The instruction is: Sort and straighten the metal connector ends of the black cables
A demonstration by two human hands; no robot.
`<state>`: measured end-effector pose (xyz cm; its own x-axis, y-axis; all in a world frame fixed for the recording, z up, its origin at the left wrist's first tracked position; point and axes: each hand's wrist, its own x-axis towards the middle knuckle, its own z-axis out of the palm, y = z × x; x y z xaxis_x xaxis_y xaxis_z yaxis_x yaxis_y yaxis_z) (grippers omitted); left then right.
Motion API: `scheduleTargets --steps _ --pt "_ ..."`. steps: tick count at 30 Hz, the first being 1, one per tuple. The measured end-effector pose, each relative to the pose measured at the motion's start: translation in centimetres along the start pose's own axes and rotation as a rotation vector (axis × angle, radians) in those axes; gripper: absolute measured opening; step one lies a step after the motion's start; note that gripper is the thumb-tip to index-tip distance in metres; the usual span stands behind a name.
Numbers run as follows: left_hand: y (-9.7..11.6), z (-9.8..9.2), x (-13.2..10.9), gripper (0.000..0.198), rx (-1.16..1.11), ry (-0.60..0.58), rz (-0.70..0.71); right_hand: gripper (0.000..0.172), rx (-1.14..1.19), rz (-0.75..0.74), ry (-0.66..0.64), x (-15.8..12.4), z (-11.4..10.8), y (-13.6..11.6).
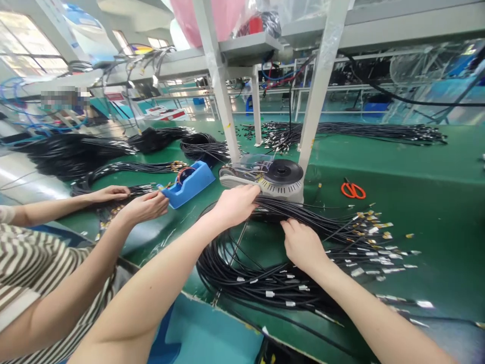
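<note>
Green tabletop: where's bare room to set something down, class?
Right of the orange scissors, the green tabletop is bare between the far cable bundle and nearer cable ends. It is crowded at the looped cables and left of the blue tape dispenser.

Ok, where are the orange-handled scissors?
In the head view, the orange-handled scissors lie right of centre on the green tabletop, beyond the black cables by the right hand and right of the grey machine.

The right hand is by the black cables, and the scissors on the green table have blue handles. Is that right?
Not quite: the scissors have orange-red handles, not blue, as the head view shows. They do lie on the green table, and the right hand is by the black cables.
</note>
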<state>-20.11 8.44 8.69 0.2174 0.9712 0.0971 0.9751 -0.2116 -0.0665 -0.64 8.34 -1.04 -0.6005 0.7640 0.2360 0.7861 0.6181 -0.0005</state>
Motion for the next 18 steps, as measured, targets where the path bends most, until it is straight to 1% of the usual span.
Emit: scheduleTargets --steps 3,5,7,9,11,13,14,17,18 --pt "-0.5 -0.2 -0.1 0.013 -0.029 0.068 0.008 0.023 0.004 0.080 0.027 -1.0 -0.3 1.9" --pt "-1.4 0.2 0.0 0.016 -0.091 0.081 0.017 0.023 0.019 0.110 0.103 -1.9 -1.0 3.8" --pt "-2.3 1.0 0.3 0.020 -0.160 0.055 0.038 0.025 0.019 0.129 0.202 -2.7 -2.0 5.8" --pt "-3.0 1.7 0.7 0.024 -0.196 0.003 0.043 0.026 0.000 0.147 0.283 -3.3 -3.3 7.6" --pt "-3.2 2.1 1.0 0.028 -0.199 -0.030 0.028 0.027 -0.021 0.162 0.319 -3.6 -4.2 8.8" --pt "-2.9 1.8 1.2 0.030 -0.205 -0.033 0.015 0.029 -0.025 0.167 0.310 -3.5 -4.4 9.4" --pt "-2.7 1.5 1.2 0.030 -0.220 -0.032 0.015 0.033 -0.017 0.157 0.289 -3.3 -4.3 9.5" --pt "-2.4 0.5 1.2 0.028 -0.333 -0.029 0.011 0.054 0.012 0.095 0.190 -2.0 -3.2 9.6" --pt "-2.4 0.3 1.2 0.028 -0.379 -0.027 0.007 0.054 0.014 0.082 0.146 -1.5 -3.0 9.6"
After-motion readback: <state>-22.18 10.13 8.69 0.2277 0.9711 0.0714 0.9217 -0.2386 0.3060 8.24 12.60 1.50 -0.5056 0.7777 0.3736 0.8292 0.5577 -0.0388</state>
